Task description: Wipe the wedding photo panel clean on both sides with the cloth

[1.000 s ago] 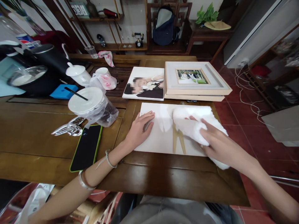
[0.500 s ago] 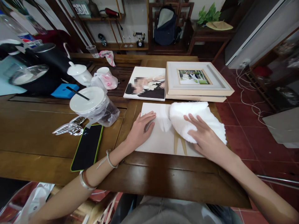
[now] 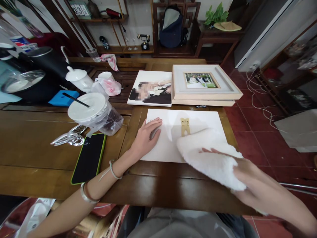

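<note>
My left hand lies flat on the left side of a white panel, its fingers stretched out. The panel rests on the wooden table near my body. On its face is a gold-coloured forked metal piece, its lower part covered by a fluffy white cloth. My right hand has the cloth bunched in it at the panel's lower right. Folds hide most of its fingers, and motion blurs it. Part of the cloth hangs past the panel's near edge.
Behind the panel lie a photo print and stacked framed pictures. To the left are a phone, shiny silver clips, a lidded cup with a black straw, a white teapot and a blue box.
My right hand has pulled the cloth toward me and down the panel, uncovering its upper right and the top of the gold piece. My left hand stays on the panel.
</note>
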The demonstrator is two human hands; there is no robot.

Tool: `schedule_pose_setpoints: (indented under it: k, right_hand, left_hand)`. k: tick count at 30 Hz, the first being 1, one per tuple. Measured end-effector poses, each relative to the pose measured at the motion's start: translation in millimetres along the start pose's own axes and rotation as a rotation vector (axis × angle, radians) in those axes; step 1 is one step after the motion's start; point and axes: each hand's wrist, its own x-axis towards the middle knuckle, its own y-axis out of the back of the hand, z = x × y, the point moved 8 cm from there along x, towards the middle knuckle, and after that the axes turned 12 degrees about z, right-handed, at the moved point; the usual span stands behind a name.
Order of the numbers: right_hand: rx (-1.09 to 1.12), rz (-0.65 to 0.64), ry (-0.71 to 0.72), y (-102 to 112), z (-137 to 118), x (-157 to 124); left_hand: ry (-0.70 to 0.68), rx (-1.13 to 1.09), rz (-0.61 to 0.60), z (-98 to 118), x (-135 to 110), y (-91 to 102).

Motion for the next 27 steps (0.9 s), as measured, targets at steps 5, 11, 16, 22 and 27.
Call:
schedule_pose_setpoints:
  k: [5,11,16,22,27]
  right_hand:
    - [-0.135,0.029,-0.006,-20,23,54]
    - [-0.137,0.100,0.041,-51,22,115]
    - [-0.145,0.024,0.110,-62,14,121]
    - [-0.079,-0.092,0.182,-58,-18,86]
    - [0.051,-0.201,0.181,-55,-50,43]
  left_hand:
    - [-0.004,-0.015,0.001,1,0,0.9]
    - [-0.003,-0.013,-0.003,0,0,0.2]
    - [-0.003,-0.011,-0.009,-1,-1,-0.9]
    - [-0.008,-0.016,-0.004,0,-1,0.0]
    - [-0.008,-0.013,-0.007,0,0,-0.7]
